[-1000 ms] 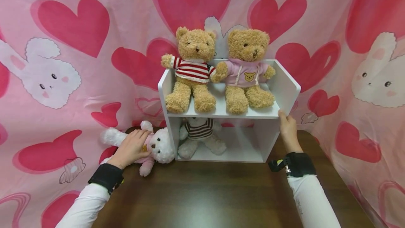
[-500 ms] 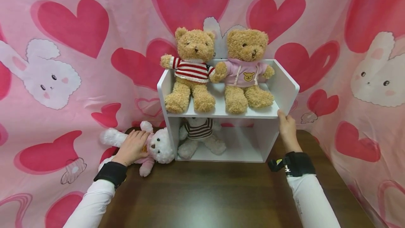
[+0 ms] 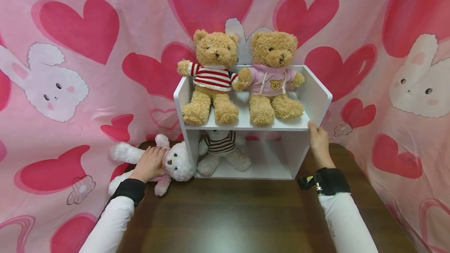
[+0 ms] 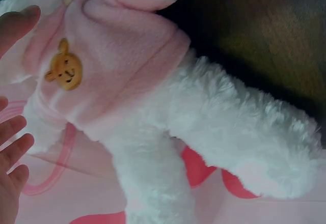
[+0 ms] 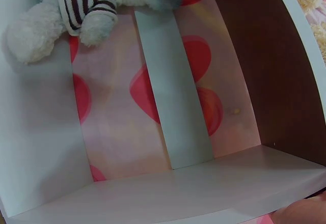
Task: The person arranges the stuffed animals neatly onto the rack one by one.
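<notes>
In the head view my left hand (image 3: 149, 164) lies over the middle of a white teddy bear (image 3: 181, 161) in a pink top, which lies on its side left of the shelf. The left wrist view shows the thumb and spread fingers near the bear's pink top (image 4: 117, 56), with a small bear patch on it. My right hand (image 3: 320, 145) grips the right side panel of a white two-tier shelf (image 3: 246, 127), thumb at its front edge. Only part of that hand shows at the lower right corner of the right wrist view.
Two tan bears sit on the upper tier, one in a striped sweater (image 3: 212, 79), the other in a pink hoodie (image 3: 270, 81). A white bear in a brown-striped top (image 3: 220, 143) sits at the lower tier's left. Beneath is a brown table (image 3: 225, 214); a pink heart-print cloth (image 3: 147, 22) hangs behind.
My left wrist and forearm have shifted right and slightly up, while the hand stays over the lying bear. The right hand, shelf and seated bears look unmoved.
</notes>
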Motion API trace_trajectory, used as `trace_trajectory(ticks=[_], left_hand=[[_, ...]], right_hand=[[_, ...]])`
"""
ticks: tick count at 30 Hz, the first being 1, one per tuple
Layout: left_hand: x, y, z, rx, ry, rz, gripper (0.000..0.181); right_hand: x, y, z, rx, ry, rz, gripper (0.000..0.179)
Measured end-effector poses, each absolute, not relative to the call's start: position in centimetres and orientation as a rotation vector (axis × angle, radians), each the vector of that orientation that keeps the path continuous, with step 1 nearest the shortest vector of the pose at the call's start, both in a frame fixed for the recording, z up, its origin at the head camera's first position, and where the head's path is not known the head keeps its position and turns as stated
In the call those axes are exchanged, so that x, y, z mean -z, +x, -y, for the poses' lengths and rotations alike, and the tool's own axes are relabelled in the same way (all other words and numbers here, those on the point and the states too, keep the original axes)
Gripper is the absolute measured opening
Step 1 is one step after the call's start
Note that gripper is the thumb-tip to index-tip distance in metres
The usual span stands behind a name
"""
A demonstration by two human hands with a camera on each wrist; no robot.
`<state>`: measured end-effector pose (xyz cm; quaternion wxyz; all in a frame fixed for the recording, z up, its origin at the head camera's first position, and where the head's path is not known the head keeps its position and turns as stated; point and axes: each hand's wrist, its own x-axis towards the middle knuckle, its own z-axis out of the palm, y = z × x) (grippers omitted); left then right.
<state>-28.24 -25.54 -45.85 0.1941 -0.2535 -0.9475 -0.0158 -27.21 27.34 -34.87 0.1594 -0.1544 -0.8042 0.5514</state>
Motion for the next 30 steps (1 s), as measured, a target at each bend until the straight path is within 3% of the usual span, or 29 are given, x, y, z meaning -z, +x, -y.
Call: trace_trajectory(ticks=[9,30], left_hand=[[47.4,-28.7,26.0,0.077,-0.676,2.652,0.069],[49.7,-29.7,25.6,0.225,-0.361,2.928,0.09]], right_hand=[[34.7,-27.2,-27.4,-1.622,-0.434,2.313,0.066],[34.8,-27.2,-27.5,-1.609,-0.425,2.325,0.067]])
